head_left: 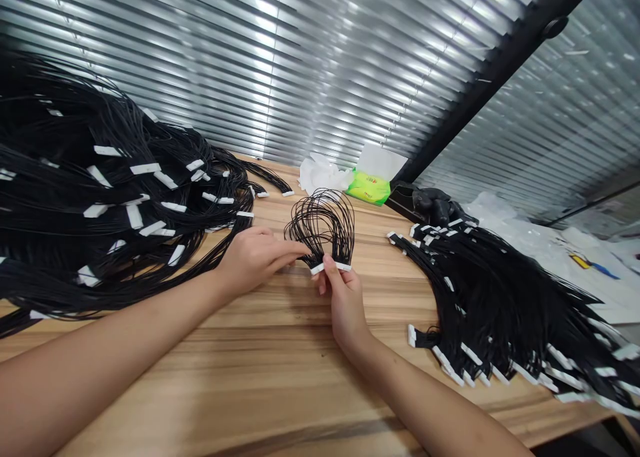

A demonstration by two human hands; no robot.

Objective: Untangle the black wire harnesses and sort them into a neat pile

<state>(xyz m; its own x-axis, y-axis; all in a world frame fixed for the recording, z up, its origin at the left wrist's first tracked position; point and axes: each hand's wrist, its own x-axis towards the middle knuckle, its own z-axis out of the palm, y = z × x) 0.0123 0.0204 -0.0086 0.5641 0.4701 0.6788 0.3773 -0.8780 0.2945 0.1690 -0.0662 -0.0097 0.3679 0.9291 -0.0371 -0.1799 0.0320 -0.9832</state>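
A small harness of thin black wires (320, 225) loops up from two white connectors (330, 266) at the middle of the wooden table (270, 350). My right hand (344, 302) pinches the connectors from below, thumb on top. My left hand (257, 257) lies beside them, fingers closed and fingertips touching the wires just left of the connectors.
A big tangled heap of black harnesses with white connectors (85, 204) fills the left. A neater pile of them (505, 304) lies at the right. Behind stand a green tissue pack (369, 186), white tissues (320, 174), a black object (435, 205) and window blinds.
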